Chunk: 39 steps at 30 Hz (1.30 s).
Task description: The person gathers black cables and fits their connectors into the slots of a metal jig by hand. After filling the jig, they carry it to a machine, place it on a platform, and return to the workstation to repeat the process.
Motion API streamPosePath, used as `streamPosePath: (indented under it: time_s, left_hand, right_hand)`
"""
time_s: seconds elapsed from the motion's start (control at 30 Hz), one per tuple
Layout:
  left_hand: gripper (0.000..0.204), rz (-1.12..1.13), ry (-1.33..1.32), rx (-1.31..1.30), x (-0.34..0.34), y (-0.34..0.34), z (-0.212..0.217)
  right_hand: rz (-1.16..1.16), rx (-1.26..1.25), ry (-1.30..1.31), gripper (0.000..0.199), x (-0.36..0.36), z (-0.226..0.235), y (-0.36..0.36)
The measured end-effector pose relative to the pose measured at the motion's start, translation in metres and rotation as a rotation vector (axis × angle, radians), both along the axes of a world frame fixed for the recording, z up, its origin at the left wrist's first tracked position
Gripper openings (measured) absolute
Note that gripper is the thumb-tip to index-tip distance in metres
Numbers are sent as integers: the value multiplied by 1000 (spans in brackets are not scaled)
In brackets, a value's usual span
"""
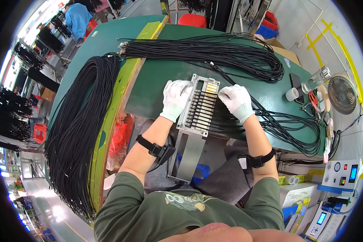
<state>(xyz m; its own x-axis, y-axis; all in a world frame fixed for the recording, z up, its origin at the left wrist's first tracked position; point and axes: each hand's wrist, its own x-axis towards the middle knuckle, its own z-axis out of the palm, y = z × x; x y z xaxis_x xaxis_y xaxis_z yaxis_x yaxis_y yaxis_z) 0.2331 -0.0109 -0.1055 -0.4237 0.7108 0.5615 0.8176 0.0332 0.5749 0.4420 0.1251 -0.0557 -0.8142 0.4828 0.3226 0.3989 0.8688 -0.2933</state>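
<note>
In the middle of the green table stands a metal fixture point(207, 105) with a row of narrow slots. Several black cables point(220, 117) lie in its lower and middle slots, small connectors at their left ends, and run off to the right. The upper slots show pale yellow without cables. My left hand point(176, 97), in a white glove, is at the fixture's upper left edge, fingers curled; what they grip is hidden. My right hand point(236, 101), gloved too, pinches at the upper right edge beside the topmost cables; whatever sits between its fingertips cannot be made out.
A long black cable bundle point(201, 54) crosses the table's far side. Another thick bundle point(84, 121) hangs over the left, beyond a yellow-green strip point(123, 84). At the right are a small fan point(343, 93), a clear jar point(314, 82) and red-handled scissors point(313, 101). A person in blue point(77, 19) is far left.
</note>
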Motion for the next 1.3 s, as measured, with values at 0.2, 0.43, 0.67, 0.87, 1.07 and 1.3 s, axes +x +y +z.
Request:
streamPosePath:
  time_s: [0.2,0.43,0.67,0.87,1.07,1.3]
  left_hand:
    - [18,-30,-16,3,1,1,-4]
    - [29,-223,38,-139,14,2,27]
    - [34,-215,349,-342,31,5,33]
    - [29,-219,312,-291,24,2,23]
    - [24,-186,-223,6,11,7,16]
    - [17,-210,-173,151,13,8,20]
  right_hand:
    - [-36,-18,-14,16,-4,1,-3]
    - [-28,29,13,19,-7,-3,-11]
    - [-294,264,103,19,-5,-18,35]
    - [-360,160,18,16,4,-11,50]
    - [-163,-105,173,13,20,8,37]
    - [69,-135,208,14,5,9,14]
